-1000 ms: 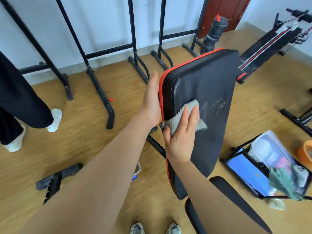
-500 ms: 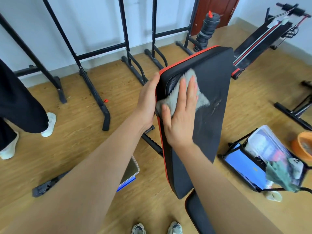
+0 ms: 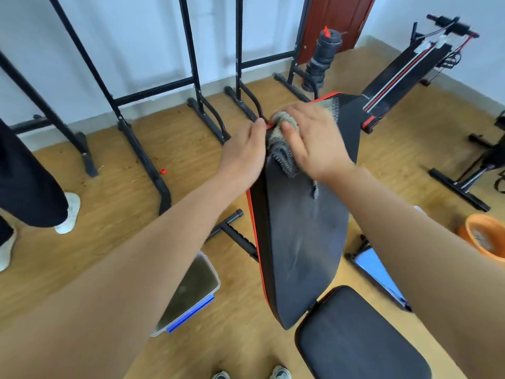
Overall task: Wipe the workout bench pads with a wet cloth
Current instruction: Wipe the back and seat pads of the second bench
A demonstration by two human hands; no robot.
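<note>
Head-camera view: the cloth [image 3: 284, 143] is being pressed against the top left corner of the back pad [image 3: 303, 236] by the right hand [image 3: 314, 138], having been carried up from the pad's middle over the last second. That climb suggests the upper part of the pad is being finished, while the seat pad [image 3: 360, 343] below is probably still waiting to be wiped. The right hand is being held flat and spread, palm down on the bunched cloth, with a corner of cloth trailing below the wrist. The left hand [image 3: 243, 157] is being kept narrow, gripping the pad's red left edge just beside the cloth and steadying it. A tub [image 3: 191, 294] of murky water is sitting on the floor, left of the pad.
</note>
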